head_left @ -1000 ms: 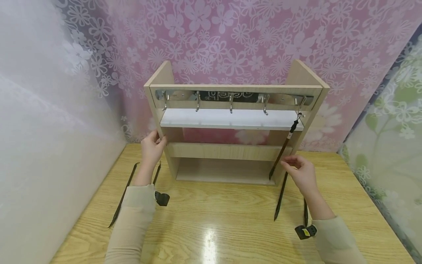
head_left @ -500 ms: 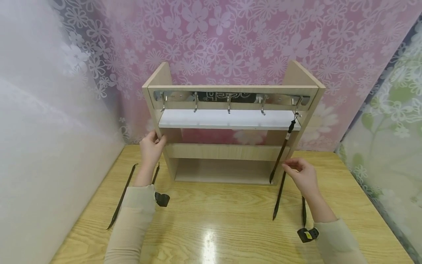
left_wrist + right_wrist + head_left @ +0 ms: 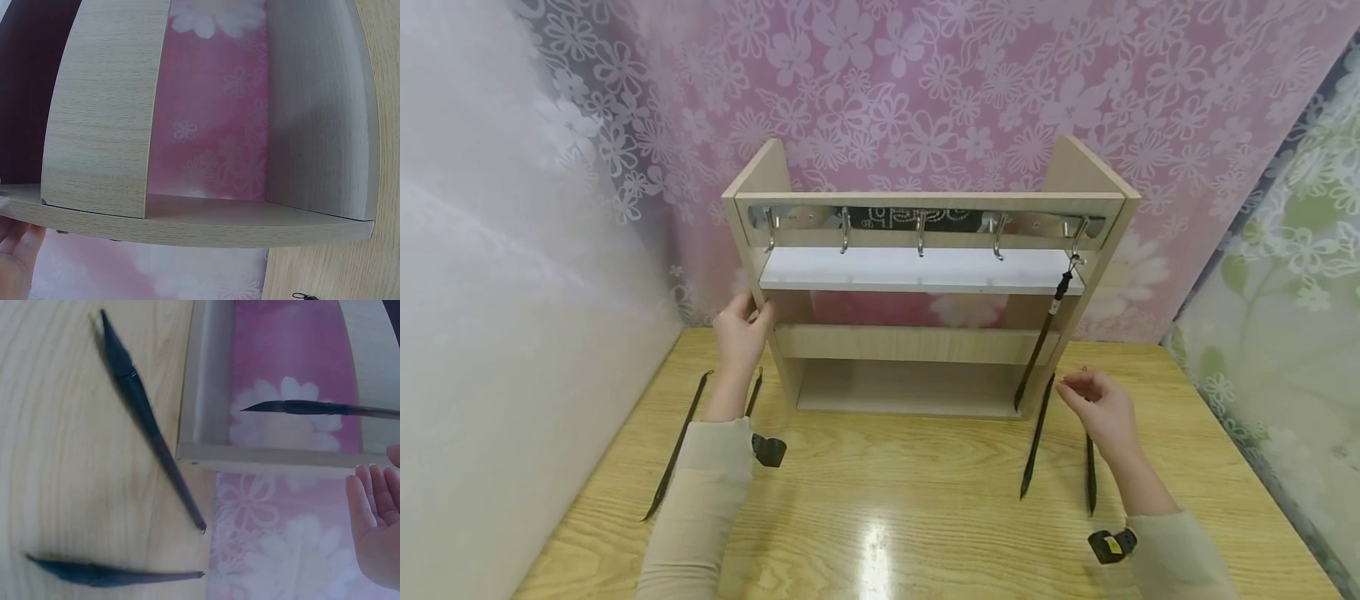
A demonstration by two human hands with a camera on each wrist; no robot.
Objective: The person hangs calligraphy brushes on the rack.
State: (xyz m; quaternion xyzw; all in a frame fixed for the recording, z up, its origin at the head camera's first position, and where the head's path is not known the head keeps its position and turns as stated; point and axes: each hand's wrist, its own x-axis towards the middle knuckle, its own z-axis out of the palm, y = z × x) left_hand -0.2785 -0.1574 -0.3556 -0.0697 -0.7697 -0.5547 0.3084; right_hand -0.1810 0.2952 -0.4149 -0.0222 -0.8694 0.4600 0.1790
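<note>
A pale wooden shelf rack stands on the table. My left hand grips the edge of its left side panel with thumb and fingers. From the rightmost metal hook a calligraphy brush hangs by its loop, tip down and slanting left. My right hand hovers beside the rack's right panel, holding nothing, its fingers loosely bent. In the right wrist view, that hand is apart from the hanging brush. Two more brushes lie near it, one brush by the rack and another brush further right.
On the table's left side lie a long brush and a second brush, partly hidden by the left forearm. Several hooks line the metal strip. A white wall borders the left; a pink floral backdrop stands behind.
My right hand has drawn away to the right and downward from the hanging brush, uncovering more of the brushes on the table. The left hand stays on the rack.
</note>
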